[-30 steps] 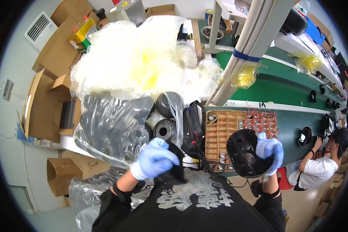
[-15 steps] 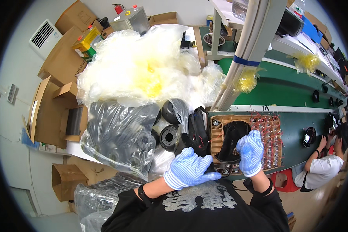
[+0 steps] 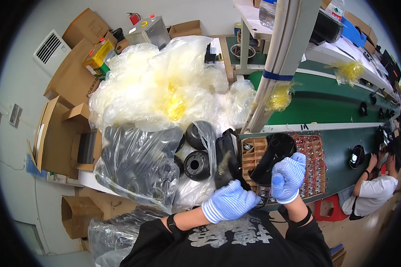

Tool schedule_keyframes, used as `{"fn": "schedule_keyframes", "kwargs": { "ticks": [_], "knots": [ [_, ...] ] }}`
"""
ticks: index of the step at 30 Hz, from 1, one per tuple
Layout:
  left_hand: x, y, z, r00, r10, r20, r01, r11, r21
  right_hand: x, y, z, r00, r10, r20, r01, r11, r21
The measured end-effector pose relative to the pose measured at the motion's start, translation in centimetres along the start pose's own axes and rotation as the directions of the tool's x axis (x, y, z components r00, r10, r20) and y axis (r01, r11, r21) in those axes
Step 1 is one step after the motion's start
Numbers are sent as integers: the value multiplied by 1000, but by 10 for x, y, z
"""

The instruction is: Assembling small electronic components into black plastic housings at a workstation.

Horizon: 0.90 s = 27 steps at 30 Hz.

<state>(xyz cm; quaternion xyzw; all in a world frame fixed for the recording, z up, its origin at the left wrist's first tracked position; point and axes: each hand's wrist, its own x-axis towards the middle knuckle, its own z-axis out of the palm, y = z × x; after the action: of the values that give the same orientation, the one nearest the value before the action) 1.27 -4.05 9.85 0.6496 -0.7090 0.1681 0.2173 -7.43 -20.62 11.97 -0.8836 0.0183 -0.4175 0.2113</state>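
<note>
My right hand (image 3: 288, 178), in a blue-and-white striped glove, is closed around the lower end of a curved black plastic shell (image 3: 273, 159). The shell is tilted above a cardboard-divided tray (image 3: 311, 167) of small metal parts with red wires. To its left my gloved left hand (image 3: 231, 201) has its fingers curled closed, knuckles up; what they hold, if anything, is hidden. Just beyond that hand lies a black piece (image 3: 227, 162), partly smeared by motion. Round black housings (image 3: 196, 165) stand left of it, partly under clear plastic.
A clear bag of black parts (image 3: 140, 162) and a heap of translucent bags (image 3: 165, 84) fill the left side. A white post (image 3: 276, 66) rises beyond the tray, beside a green belt (image 3: 329, 104). A co-worker (image 3: 374, 191) sits at the far right.
My left hand has moved right, its fingers going from spread to curled. The shell in my right hand has tilted, its top shifting right. The black piece beyond my left hand has shifted.
</note>
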Motion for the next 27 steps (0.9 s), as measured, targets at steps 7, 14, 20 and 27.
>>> {"fn": "schedule_keyframes", "kwargs": {
  "ticks": [7, 14, 20, 27],
  "knots": [
    [-13, 6, 35, 970, 242, -8, -241, 968, 64, -12, 3, -12, 981, -196, 4, 196, 980, -25],
    [-13, 5, 53, 928, 370, -38, -346, 897, 274, -10, -2, -13, 996, -57, -67, 63, 993, 101],
    [-15, 10, 85, 920, 388, 60, -390, 920, 28, 14, 16, 6, 738, 500, -453, -130, 764, 632],
    [-18, -42, 32, 970, -179, -164, 127, 950, -286, -87, 135, -3, 982, 103, -158, -159, 906, -393]
  ]
}}
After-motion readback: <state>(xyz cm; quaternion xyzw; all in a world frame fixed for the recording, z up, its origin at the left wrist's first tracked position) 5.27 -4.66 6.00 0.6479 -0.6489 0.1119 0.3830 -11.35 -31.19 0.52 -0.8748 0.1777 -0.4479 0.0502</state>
